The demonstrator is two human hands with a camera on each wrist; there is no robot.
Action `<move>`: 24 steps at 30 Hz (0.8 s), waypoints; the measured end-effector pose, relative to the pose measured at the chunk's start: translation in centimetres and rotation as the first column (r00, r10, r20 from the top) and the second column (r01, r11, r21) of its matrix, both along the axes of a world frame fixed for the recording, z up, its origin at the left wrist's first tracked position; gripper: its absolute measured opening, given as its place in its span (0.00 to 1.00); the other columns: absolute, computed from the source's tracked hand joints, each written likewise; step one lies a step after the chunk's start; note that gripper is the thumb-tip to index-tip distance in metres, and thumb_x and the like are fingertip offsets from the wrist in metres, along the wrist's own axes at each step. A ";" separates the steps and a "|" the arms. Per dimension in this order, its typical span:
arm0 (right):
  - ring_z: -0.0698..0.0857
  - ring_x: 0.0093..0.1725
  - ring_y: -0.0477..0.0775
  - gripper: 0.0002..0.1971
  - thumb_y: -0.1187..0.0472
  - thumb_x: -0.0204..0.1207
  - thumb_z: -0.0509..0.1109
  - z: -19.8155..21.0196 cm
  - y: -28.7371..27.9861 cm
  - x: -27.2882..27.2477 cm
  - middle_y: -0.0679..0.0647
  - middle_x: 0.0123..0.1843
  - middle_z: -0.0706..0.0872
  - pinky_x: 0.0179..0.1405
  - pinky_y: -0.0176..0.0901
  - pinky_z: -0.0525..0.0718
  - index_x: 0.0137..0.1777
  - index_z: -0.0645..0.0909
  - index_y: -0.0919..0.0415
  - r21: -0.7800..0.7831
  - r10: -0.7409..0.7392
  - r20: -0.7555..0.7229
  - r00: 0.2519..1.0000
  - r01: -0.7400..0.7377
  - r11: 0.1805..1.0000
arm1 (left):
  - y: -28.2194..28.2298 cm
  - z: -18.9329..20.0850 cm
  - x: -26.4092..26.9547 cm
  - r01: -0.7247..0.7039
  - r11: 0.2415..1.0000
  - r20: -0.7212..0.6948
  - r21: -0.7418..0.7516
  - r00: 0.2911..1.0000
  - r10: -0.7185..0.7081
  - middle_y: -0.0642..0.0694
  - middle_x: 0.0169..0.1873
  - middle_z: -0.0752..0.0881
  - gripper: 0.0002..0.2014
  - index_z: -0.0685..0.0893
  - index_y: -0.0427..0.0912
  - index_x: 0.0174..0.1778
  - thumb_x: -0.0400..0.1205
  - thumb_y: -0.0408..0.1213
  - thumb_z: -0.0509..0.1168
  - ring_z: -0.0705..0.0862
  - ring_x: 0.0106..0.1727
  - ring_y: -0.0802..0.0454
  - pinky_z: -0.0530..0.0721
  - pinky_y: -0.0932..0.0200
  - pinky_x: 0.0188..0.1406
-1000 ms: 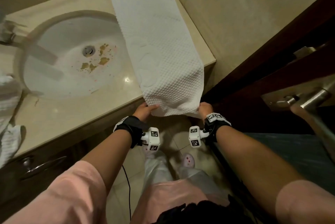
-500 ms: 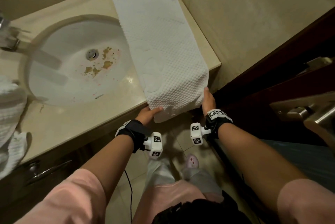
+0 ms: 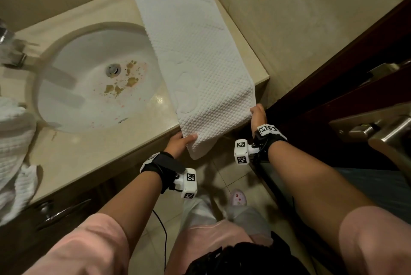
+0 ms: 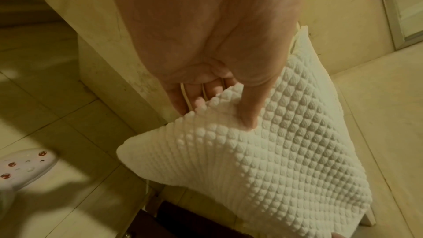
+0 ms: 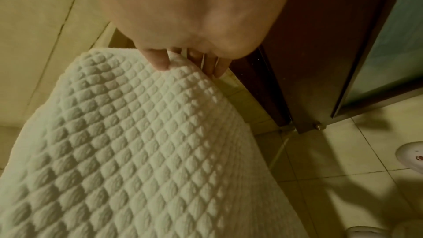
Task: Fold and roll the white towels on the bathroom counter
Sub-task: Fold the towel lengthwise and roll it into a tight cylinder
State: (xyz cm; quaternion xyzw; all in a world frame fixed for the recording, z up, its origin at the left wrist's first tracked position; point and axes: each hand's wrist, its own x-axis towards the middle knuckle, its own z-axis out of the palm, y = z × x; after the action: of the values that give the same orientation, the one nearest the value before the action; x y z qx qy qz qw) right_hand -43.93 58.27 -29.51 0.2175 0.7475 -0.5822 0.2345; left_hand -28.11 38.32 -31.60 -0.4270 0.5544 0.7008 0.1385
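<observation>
Both hands pinch the towel (image 3: 200, 68)'s overhanging corners at the table (image 3: 93, 148)'s front edge, left hand (image 3: 178, 144) and right hand (image 3: 258, 114), probably ready to start folding it.

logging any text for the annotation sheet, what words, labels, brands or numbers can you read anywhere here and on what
None: no readable word, brand or number in any view.
Wrist camera cubes: black-and-white square marker patterns only, no letters.
White towel: raised woven motif, not legible as text.
Door handle: no marking visible.
</observation>
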 end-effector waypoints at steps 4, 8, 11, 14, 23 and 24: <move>0.71 0.39 0.52 0.07 0.62 0.68 0.60 0.7 -0.3 0.1 0.52 0.36 0.73 0.39 0.46 0.68 0.31 0.65 0.56 -0.067 -0.004 -0.011 1.000 0.003 0.998 | -0.4 0.2 0.2 -0.009 1.000 0.024 -0.025 1.000 0.010 0.35 0.63 0.83 0.19 0.80 0.33 0.67 0.79 0.28 0.69 0.82 0.64 0.40 0.77 0.45 0.69; 0.73 0.37 0.49 0.05 0.67 0.76 0.61 1.5 -0.6 -0.1 0.52 0.37 0.75 0.35 0.41 0.70 0.39 0.71 0.62 -0.061 -0.011 -0.057 0.998 0.008 0.998 | -0.4 0.7 0.5 0.040 0.989 0.026 -0.141 0.999 -0.037 0.36 0.64 0.82 0.19 0.78 0.31 0.68 0.81 0.27 0.66 0.80 0.62 0.44 0.77 0.54 0.62; 0.78 0.41 0.51 0.05 0.63 0.78 0.64 1.7 -1.1 -0.8 0.53 0.41 0.79 0.38 0.41 0.75 0.50 0.77 0.65 -0.060 -0.043 -0.085 0.995 0.038 0.997 | 0.0 1.3 0.5 0.017 0.977 -0.025 -0.214 0.999 -0.022 0.37 0.60 0.84 0.16 0.81 0.32 0.65 0.82 0.30 0.65 0.81 0.57 0.49 0.76 0.58 0.56; 0.81 0.44 0.51 0.11 0.60 0.80 0.67 1.9 -1.4 -1.3 0.54 0.46 0.82 0.34 0.32 0.76 0.57 0.77 0.67 0.051 0.026 -0.177 0.984 -0.017 0.999 | 0.4 1.8 0.3 -0.040 0.964 -0.055 -0.264 0.998 0.026 0.44 0.51 0.87 0.12 0.87 0.40 0.56 0.81 0.41 0.69 0.83 0.53 0.52 0.79 0.58 0.55; 0.80 0.39 0.48 0.13 0.56 0.81 0.67 2.5 -1.2 -0.5 0.58 0.47 0.82 0.29 0.31 0.72 0.59 0.74 0.63 0.200 0.129 -0.286 0.949 -0.072 0.977 | 0.2 1.6 0.4 0.016 0.929 -0.036 -0.370 0.999 -0.032 0.47 0.42 0.87 0.10 0.85 0.55 0.35 0.76 0.56 0.69 0.84 0.49 0.49 0.82 0.46 0.59; 0.79 0.38 0.45 0.14 0.56 0.81 0.67 2.6 -1.2 -0.6 0.56 0.47 0.81 0.30 0.29 0.72 0.60 0.74 0.64 0.197 0.125 -0.276 0.953 -0.071 0.978 | 0.2 1.7 0.3 0.014 0.933 -0.035 -0.360 0.999 -0.029 0.47 0.42 0.88 0.10 0.86 0.54 0.37 0.76 0.56 0.69 0.85 0.50 0.49 0.82 0.47 0.59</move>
State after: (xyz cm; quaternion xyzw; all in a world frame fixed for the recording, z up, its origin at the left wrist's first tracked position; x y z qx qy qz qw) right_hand -44.54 57.05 -26.92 0.1141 0.8342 -0.5234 0.1310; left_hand -27.77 38.51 -29.86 -0.4250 0.6806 0.5943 0.0547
